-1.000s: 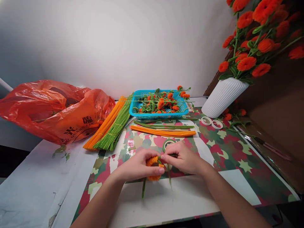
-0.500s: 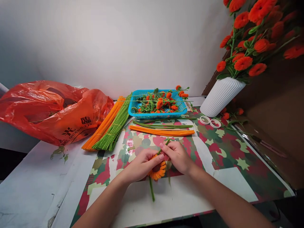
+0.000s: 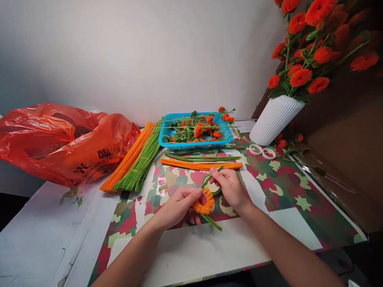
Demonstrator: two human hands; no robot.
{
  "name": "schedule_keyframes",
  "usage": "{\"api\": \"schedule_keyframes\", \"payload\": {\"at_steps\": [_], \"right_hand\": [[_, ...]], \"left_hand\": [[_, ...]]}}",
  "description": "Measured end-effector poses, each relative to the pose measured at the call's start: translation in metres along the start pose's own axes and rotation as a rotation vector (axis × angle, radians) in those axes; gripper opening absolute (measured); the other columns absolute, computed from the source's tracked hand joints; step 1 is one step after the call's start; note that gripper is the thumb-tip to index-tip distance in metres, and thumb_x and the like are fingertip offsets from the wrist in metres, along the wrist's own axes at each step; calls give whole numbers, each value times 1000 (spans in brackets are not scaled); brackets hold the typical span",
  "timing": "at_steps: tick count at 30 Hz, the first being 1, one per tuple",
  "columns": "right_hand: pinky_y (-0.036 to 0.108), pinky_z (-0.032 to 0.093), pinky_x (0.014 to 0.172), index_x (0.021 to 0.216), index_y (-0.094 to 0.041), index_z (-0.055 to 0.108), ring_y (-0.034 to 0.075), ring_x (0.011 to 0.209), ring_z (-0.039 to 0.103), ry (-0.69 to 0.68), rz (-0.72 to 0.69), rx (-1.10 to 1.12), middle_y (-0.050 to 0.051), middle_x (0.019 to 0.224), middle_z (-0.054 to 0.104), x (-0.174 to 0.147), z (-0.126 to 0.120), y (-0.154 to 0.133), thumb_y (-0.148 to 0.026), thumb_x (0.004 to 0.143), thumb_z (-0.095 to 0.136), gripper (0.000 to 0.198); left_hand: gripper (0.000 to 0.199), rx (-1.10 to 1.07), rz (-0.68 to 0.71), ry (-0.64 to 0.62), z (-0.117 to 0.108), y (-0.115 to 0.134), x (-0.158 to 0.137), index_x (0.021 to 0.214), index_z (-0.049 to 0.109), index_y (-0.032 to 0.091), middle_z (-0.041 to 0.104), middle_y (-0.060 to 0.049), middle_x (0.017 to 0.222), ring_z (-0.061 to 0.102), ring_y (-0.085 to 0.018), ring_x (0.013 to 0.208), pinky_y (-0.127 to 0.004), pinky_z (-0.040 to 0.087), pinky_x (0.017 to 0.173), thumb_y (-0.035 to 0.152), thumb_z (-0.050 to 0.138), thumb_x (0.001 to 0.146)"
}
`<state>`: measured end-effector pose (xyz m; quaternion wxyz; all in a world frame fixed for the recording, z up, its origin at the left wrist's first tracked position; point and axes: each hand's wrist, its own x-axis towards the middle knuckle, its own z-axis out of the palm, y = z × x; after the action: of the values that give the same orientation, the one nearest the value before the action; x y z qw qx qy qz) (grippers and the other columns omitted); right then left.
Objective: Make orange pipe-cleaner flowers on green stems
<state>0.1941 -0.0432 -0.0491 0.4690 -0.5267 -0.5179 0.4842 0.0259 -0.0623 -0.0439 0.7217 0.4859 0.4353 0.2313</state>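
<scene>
My left hand [image 3: 182, 205] pinches an orange pipe-cleaner flower ring [image 3: 206, 204] between thumb and fingers. The ring is fuzzy, with looped petals around an open middle. A green pipe cleaner [image 3: 213, 222] runs from it, one end sticking out below to the right. The upper part of the green stem bends up to my right hand [image 3: 229, 187], whose thumb and fingers are closed on it. Just beyond my hands lie loose orange pipe cleaners [image 3: 202, 164] and several green pipe cleaners [image 3: 203, 158].
A blue basket [image 3: 194, 146] of small orange flowers stands behind. Bundled orange pipe cleaners [image 3: 127, 159] and green pipe cleaners [image 3: 139, 163] lie beside a red plastic bag [image 3: 72, 139]. At right are tape rolls [image 3: 268, 154] and a white vase [image 3: 277, 119] with flowers.
My right hand has moved slightly up and away from the left, drawing the green stem out. The orange ring has turned and shifted up; the stem's lower end now points right.
</scene>
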Motion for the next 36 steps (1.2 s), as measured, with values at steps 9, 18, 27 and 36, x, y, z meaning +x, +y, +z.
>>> {"api": "schedule_keyframes", "payload": {"at_steps": [9,18,27,36], "right_hand": [[23,36,49,53,-17,51,10,49,44,-112,-85,0,-1,51,51,-6,9,7,-48,90,50,48],[25,28,50,48,-19,38,10,51,34,-96,-212,-146,-4,49,36,-7,8,2,-37,90,49,47],[24,28,46,49,-19,43,9,46,36,16,-7,17,-4,47,41,0,3,6,-51,83,56,49],[22,36,50,50,-17,51,10,52,45,258,-23,91,-2,52,49,5,1,7,-54,77,64,47]], "left_hand": [[40,-143,141,34,-2,-5,6,79,67,13,67,-4,73,62,-13,60,-25,53,58,51,72,72],[41,-78,82,-53,6,-1,3,65,65,11,67,-6,61,60,-12,53,-21,48,51,50,68,77],[47,-58,47,-24,7,-6,4,61,59,13,63,-4,57,56,-12,47,-22,43,45,57,61,78],[42,-318,90,41,5,-9,8,82,59,16,58,2,60,51,-9,47,-18,39,41,50,79,65]]}}
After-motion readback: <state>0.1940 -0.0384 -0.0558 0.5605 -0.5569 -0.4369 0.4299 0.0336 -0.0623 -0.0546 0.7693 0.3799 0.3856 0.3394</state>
